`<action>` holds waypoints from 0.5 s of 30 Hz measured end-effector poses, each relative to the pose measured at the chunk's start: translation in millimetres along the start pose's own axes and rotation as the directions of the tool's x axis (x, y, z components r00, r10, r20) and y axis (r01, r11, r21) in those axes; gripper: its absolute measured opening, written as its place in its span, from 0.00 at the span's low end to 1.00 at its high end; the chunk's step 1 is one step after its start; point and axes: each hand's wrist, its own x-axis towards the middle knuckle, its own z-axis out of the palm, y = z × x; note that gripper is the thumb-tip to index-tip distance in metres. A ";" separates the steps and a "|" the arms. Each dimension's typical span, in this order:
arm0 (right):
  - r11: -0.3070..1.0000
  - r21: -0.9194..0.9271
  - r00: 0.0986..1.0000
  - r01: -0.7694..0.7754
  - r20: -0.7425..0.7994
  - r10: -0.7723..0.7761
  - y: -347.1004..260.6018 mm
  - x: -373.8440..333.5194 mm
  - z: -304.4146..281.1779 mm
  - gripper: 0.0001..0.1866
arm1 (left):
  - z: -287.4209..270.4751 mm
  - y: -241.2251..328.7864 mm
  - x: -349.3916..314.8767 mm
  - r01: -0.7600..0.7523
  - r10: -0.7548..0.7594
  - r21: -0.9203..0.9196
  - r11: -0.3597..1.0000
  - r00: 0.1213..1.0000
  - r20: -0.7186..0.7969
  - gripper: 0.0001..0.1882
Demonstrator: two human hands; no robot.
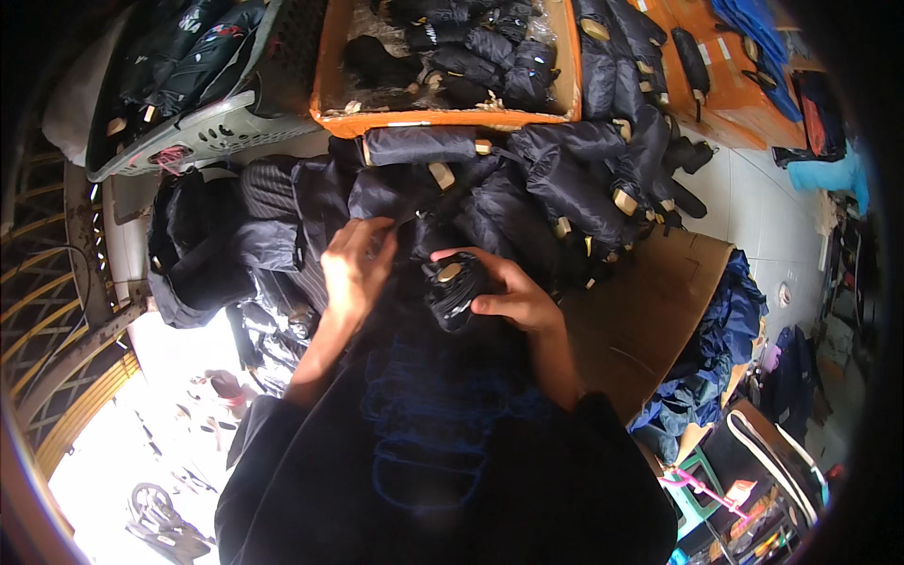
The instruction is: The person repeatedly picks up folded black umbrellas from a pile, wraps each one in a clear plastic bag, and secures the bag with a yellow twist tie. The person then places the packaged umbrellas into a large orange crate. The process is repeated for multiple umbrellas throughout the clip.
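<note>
My right hand is closed around a black folding umbrella, its cloth bunched up and its tan handle end turned up toward me. The thumb presses on its near side and the fingers wrap behind it. To the left of it, a short gap away, my left hand is raised with bent fingers apart, and I see nothing in it. Beyond both hands lies a heap of black folding umbrellas, several with tan handle ends. One umbrella in a dark sleeve lies across the back of the heap.
An orange-edged carton full of dark umbrellas stands at the far middle. At the far left is a grey plastic basket of umbrellas. A cardboard sheet and dark blue cloth lie to the right. A metal lattice borders the left.
</note>
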 end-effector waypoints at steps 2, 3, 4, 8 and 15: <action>0.996 -0.083 0.998 0.016 0.069 -0.011 -2.9 7.0 -1.1 0.37 | 13.9 17.3 4.4 -0.007 0.010 -0.074 0.997 0.999 0.047 0.10; 0.996 -0.092 0.997 0.022 0.072 -0.016 -5.9 8.8 -0.2 0.33 | 18.6 23.1 4.6 -0.029 0.035 -0.105 0.994 0.998 0.059 0.10; 0.993 -0.112 0.999 0.035 0.033 -0.031 -4.4 9.0 -3.2 0.31 | 19.3 25.9 4.6 -0.018 0.027 -0.113 0.993 0.997 0.076 0.11; 0.988 -0.137 0.993 0.070 -0.089 -0.082 0.0 4.5 -12.5 0.27 | 22.7 26.7 2.0 -0.013 0.025 -0.138 0.990 0.996 0.083 0.12; 0.910 -0.400 0.949 0.105 -0.235 -0.212 5.5 4.2 -15.3 0.27 | 17.5 40.3 3.4 0.124 -0.102 -0.165 0.978 0.985 0.138 0.09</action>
